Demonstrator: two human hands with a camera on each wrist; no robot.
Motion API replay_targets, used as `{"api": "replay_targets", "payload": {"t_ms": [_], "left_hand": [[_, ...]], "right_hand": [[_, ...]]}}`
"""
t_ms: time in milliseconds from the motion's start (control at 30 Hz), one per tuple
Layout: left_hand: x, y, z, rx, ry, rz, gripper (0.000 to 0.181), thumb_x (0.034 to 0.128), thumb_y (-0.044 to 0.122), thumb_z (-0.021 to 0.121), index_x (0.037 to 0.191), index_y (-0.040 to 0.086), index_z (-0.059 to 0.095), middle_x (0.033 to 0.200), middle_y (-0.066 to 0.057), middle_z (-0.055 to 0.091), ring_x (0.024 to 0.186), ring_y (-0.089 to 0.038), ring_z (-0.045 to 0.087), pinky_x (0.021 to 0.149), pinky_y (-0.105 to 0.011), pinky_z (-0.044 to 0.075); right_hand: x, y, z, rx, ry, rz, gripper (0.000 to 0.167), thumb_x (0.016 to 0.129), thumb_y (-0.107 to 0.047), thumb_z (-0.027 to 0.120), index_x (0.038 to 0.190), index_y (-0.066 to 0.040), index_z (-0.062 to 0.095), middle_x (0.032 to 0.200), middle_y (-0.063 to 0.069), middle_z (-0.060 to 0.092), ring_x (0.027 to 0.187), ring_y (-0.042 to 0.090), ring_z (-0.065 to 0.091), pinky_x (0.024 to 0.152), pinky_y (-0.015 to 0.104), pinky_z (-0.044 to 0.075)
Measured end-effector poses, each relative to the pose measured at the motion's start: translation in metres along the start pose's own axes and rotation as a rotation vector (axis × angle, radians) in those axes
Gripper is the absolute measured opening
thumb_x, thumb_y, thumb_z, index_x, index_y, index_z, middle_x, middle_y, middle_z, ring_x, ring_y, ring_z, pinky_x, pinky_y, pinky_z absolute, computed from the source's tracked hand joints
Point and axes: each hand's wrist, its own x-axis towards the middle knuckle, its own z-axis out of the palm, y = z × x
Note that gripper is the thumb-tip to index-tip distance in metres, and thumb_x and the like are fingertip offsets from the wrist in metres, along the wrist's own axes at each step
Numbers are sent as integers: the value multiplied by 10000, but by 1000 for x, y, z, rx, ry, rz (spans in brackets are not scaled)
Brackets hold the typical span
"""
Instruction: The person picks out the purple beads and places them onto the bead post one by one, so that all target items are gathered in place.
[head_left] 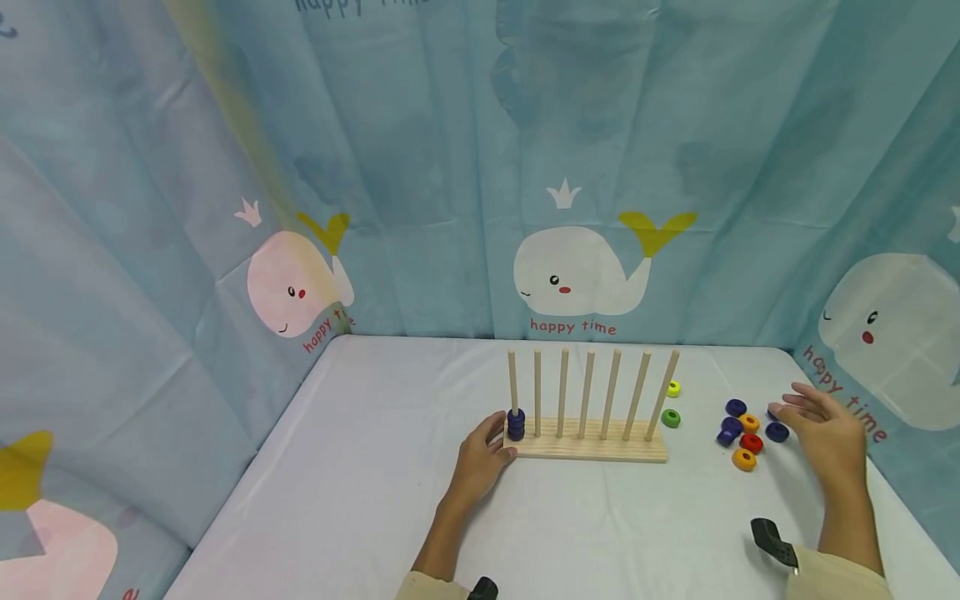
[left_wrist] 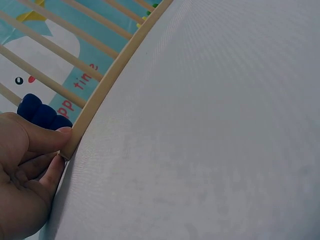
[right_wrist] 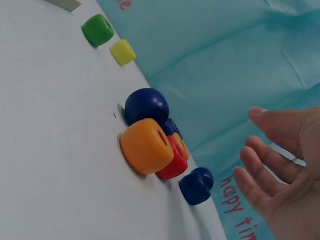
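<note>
Leftmost, the left hand point(head_left: 478, 462) grips the end of a seven-peg wooden bead rack point(head_left: 588, 451), thumb at the front corner, fingers curled round the end. Stacked dark blue beads point(head_left: 516, 426) sit threaded low on its first peg point(head_left: 513, 379); the other six pegs point(head_left: 587, 392) rise in a row to the right. Just past the base lie a yellow bead point(head_left: 673, 392) and, nearer the person, a green bead point(head_left: 670, 421), on a white tablecloth point(head_left: 600, 525). Farther right comes a cluster: loose blue beads point(head_left: 736, 408), two orange beads point(head_left: 744, 462) and a red bead point(head_left: 752, 447). A blue pair point(head_left: 777, 433) lies beside it, one partly hidden by fingertips. Finally, the right hand point(head_left: 828, 437) hovers there, released, fingers loosely extended, holding nothing.
</note>
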Motion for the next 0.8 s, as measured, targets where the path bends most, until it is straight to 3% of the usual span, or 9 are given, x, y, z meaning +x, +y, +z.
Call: {"api": "replay_targets", "payload": {"t_ms": [167, 800], "left_hand": [[0, 0, 0, 5, -4, 2, 661, 950, -77, 696, 1562, -45, 449, 1552, -292, 509, 1447, -413, 524, 1133, -283, 534], [0, 0, 0, 11, -1, 17, 667, 928, -103, 702, 1549, -56, 463, 1542, -297, 520, 1442, -419, 529, 1133, -302, 539]], "right_hand": [[2, 7, 0, 1, -33, 32, 721, 1060, -413, 639, 1659, -128, 358, 1592, 219, 506, 1496, 459, 425, 1269, 643, 343], [11, 24, 4, -17, -78, 94, 702, 1069, -268, 631, 1657, -53, 315, 1614, 307, 419, 1471, 530, 409, 1232, 705, 354]]}}
